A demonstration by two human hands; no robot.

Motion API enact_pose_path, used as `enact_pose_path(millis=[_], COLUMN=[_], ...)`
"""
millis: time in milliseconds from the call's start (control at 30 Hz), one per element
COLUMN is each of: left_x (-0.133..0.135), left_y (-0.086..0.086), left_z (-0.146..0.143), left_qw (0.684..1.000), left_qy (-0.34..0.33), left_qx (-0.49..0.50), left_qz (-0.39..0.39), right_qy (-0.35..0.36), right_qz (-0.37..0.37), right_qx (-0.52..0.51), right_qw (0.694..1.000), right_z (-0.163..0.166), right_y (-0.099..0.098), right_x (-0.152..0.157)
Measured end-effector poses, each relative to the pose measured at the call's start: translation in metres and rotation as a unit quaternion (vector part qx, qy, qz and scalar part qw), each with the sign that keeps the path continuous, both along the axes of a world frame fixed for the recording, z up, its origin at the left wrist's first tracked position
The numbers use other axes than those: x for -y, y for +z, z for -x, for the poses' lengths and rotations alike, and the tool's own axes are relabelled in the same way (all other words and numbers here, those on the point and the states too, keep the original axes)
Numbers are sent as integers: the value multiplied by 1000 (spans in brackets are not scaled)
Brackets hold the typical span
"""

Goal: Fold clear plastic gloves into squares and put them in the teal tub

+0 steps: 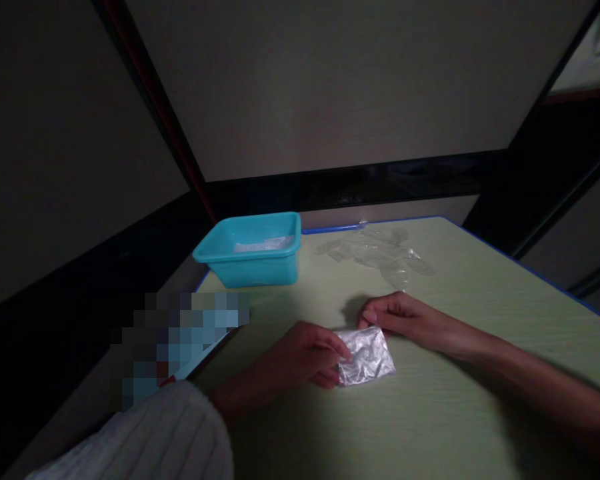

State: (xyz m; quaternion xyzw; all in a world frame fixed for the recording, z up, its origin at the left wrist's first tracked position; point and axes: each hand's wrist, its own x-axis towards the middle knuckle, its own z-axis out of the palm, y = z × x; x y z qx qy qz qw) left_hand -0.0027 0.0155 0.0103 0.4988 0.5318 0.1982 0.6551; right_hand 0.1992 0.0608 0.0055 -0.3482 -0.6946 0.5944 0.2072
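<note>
Just above the table lies or hovers a small, crinkled, shiny silvery plastic packet (369, 363); whether it rests on the tabletop I cannot tell. Its left edge is gripped by my left hand (307, 352), with fingers closed on it. My right hand (394, 312) is closed in a pinch at the packet's far edge, near the top right corner. The contents of the packet cannot be made out.
Clear crumpled plastic bags (380, 252) lie at the back of the pale green table (455, 413). A turquoise plastic basin (257, 270) with something white inside stands back left. Nearer on the left is a flat, pixelated object (185, 347). A dark-banded wall rises behind.
</note>
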Motion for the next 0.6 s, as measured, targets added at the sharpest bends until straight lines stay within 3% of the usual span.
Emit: enact_pose_path(millis=[267,600], left_x=[1,0], left_y=[3,0], left_z=[-3,0], left_qw=[1000,1000], left_qy=[8,-4], left_qx=[-9,4], left_qz=[4,-5], right_qy=[-14,52], right_qz=[-25,-62], right_qx=[7,26], right_qw=[1000,996], right_z=[2,6], right_y=[2,3], right_x=[2,6])
